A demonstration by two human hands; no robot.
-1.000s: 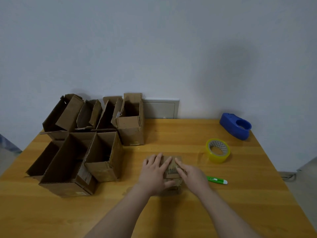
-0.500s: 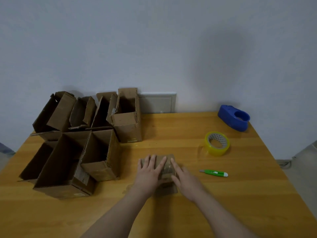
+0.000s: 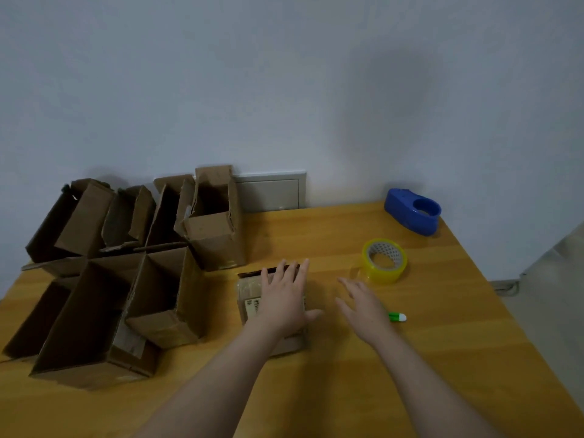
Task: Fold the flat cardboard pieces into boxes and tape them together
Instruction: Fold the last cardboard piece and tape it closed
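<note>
The left part of the wooden bench (image 3: 316,390) is crowded up to its left edge by a cluster of open boxes (image 3: 126,279) of brown corrugated card with ragged flaps, some upright and some lying on their sides; the far ones are set against the pale wall (image 3: 284,74), beside a flat beige panel (image 3: 271,192). Bare, smooth, yellowish boards are left open along the near edge and toward the slanting right edge. The cardboard piece (image 3: 249,298), low and squarish with a pale printed label, is placed near the middle of the bench, just right of the cluster, and is pressed from above by the left hand (image 3: 282,300), whose grip is spread flat with straight fingers. The right hand (image 3: 363,308) is held over bare wood between that piece and the glossy yellow tape roll (image 3: 384,260); its grip is apart and nothing is held. A green and white cutter (image 3: 396,317) is partly hidden behind it, and a rounded blue plastic dispenser (image 3: 412,211) is seen by the far right corner, well apart from both hands
</note>
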